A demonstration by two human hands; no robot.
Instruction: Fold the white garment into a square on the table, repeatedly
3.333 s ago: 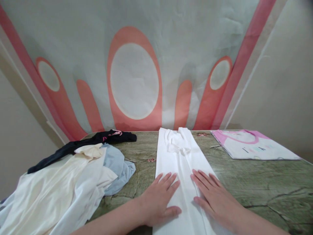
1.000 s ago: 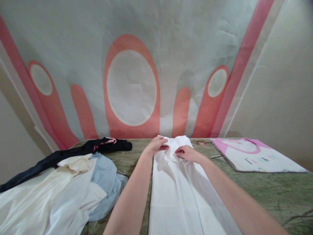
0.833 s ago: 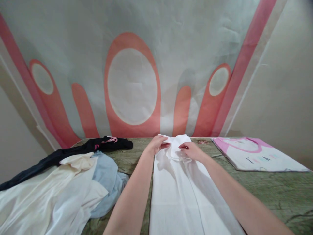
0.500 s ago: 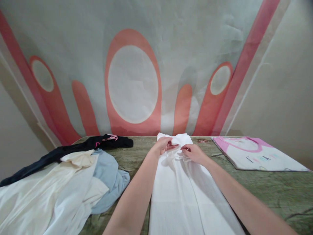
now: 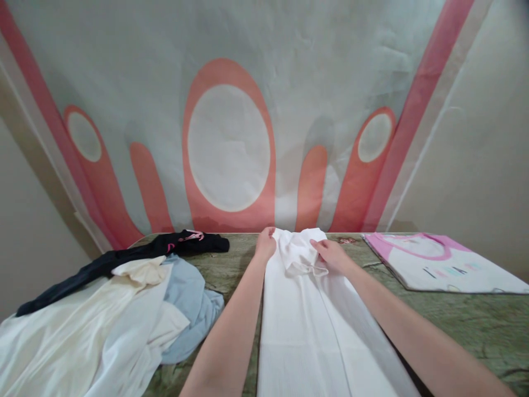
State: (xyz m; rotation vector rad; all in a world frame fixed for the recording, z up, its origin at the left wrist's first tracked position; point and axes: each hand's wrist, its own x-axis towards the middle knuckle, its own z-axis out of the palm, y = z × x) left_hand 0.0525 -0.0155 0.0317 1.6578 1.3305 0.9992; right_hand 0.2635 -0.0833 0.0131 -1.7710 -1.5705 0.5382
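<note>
A pair of long white trousers (image 5: pixel 301 331), by the look of it, lies lengthwise in front of me with its gathered waist at the far end. A thin white drawstring loops across the front below the waist. My left hand (image 5: pixel 265 243) grips the far left corner of the waist, fingers curled behind the cloth. On the other side, my right hand (image 5: pixel 331 255) pinches the waist's right edge between thumb and fingers. Both forearms run along the sides of the trousers.
Loose cream and white garments (image 5: pixel 91 331) are heaped at the left, with a light blue cloth (image 5: pixel 190 314) and a black garment (image 5: pixel 136 262) beside them. A folded pink and white T-shirt (image 5: pixel 450 267) lies at the right on the wood-patterned table (image 5: pixel 454 331). A patterned backdrop (image 5: pixel 351 55) stands behind.
My left hand has moved outward from the drawstring to the far left corner of the waist. My right hand has shifted slightly up and right. The waist is spread flatter, its drawstring loop exposed.
</note>
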